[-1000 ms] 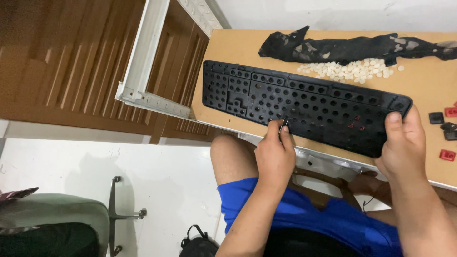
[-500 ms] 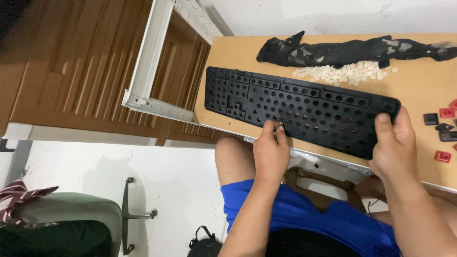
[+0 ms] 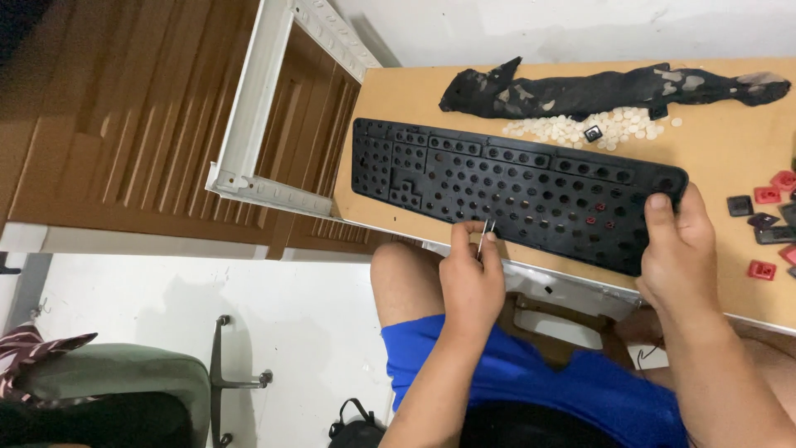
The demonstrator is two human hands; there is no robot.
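Note:
A black keyboard frame [image 3: 514,187] with its keycaps off lies across the wooden desk [image 3: 713,95], rows of round holes showing. My right hand [image 3: 680,249] grips the frame's right end, thumb on top. At the frame's near edge, my left hand [image 3: 471,278] pinches a thin metal tool [image 3: 483,235] whose tip rests on the frame. Beyond the frame lies a pile of small white rubber domes [image 3: 593,126], with one black keycap [image 3: 593,133] sitting in it.
A dirty black cloth [image 3: 597,87] stretches along the back of the desk. Red and black keycaps [image 3: 767,224] lie at the right. A brown louvred door [image 3: 149,124] stands to the left. On the floor, a green chair [image 3: 124,390] and a black bag [image 3: 356,431].
The view has shifted slightly. My left hand has drawn a little toward me along the frame's near edge with the tool; my right hand keeps its grip on the right end.

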